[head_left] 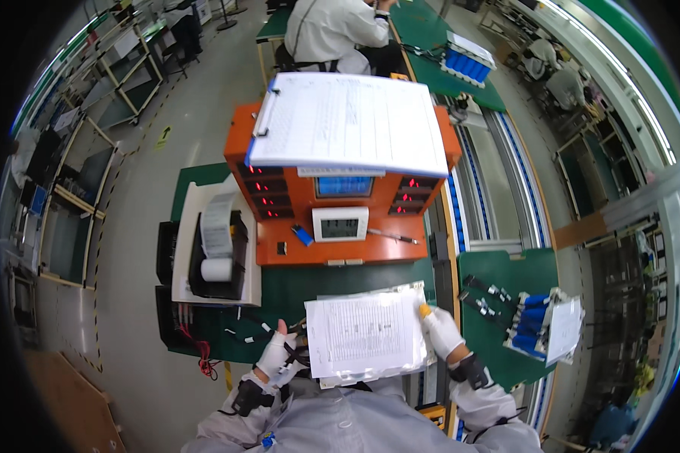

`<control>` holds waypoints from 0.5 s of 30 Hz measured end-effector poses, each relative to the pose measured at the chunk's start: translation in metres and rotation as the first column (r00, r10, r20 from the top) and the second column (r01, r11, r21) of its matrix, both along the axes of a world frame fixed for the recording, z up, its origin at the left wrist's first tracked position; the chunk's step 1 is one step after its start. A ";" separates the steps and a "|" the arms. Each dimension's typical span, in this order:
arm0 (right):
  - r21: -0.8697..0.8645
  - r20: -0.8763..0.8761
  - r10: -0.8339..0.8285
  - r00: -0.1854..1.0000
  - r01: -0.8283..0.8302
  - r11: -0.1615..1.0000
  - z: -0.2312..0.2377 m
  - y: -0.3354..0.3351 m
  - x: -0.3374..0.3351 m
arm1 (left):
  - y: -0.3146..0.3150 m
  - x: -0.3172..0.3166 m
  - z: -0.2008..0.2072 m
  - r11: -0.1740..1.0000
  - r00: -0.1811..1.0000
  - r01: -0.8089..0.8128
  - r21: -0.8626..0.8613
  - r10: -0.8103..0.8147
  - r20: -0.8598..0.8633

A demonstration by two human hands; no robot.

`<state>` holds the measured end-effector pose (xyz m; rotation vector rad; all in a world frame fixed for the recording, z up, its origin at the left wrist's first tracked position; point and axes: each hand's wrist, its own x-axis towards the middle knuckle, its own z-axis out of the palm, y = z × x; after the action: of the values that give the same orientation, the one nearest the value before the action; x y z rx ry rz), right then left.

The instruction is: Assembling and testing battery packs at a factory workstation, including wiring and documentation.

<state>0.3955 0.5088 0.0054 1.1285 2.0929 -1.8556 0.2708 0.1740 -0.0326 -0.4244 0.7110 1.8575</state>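
Observation:
A white printed sheet (366, 332) lies over a flat, pale-edged bundle (412, 293) in front of my body, hiding most of it. My right hand (443, 332), in a white glove with a yellow fingertip cover, grips the bundle's right edge. Beside the left edge, my gloved left hand (278, 353) has its thumb up and its fingers curled around black cables (301, 352). Exactly how those fingers hold the cables is partly hidden.
Beyond stands an orange tester (340, 253) with red digits and a clipboard (347, 124) on top. A label printer (217, 257) is at left, red leads (206, 359) below it. At right, a blue battery pack (533, 325) rests beside a conveyor (499, 181). A person (332, 34) sits ahead.

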 end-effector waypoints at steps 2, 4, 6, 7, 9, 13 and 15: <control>-0.047 0.016 0.021 1.000 -0.020 0.999 0.024 -0.008 -0.004 | 0.004 0.008 0.006 0.968 0.988 -0.142 -0.206 0.151 0.029; -0.054 0.004 -0.011 1.000 0.011 0.998 0.016 -0.009 -0.001 | -0.002 0.016 -0.010 0.924 0.983 -0.181 -0.336 0.166 -0.073; -0.114 0.044 -0.060 0.997 0.064 0.991 0.022 -0.019 -0.007 | -0.010 0.026 -0.031 0.821 0.974 -0.214 -0.529 0.135 -0.184; -0.071 0.024 -0.073 0.997 0.075 0.995 0.020 -0.020 -0.003 | -0.001 0.023 -0.023 0.790 0.957 -0.242 -0.564 0.098 -0.273; -0.063 0.051 -0.116 0.992 0.119 0.991 0.028 -0.027 0.003 | 0.003 0.026 -0.009 0.753 0.908 -0.301 -0.585 0.039 -0.417; 0.004 -0.072 -0.113 0.991 0.114 0.994 0.044 -0.062 0.013 | -0.027 0.030 0.041 0.740 0.737 -0.384 -0.552 -0.114 -0.666; -0.032 -0.100 -0.116 0.988 0.113 0.993 0.061 -0.085 0.020 | -0.055 0.037 0.059 0.716 0.714 -0.443 -0.540 -0.082 -0.696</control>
<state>0.4151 0.4241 0.0664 1.1963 2.0907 -2.0260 0.3077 0.1186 0.0269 -0.2547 1.9822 1.8916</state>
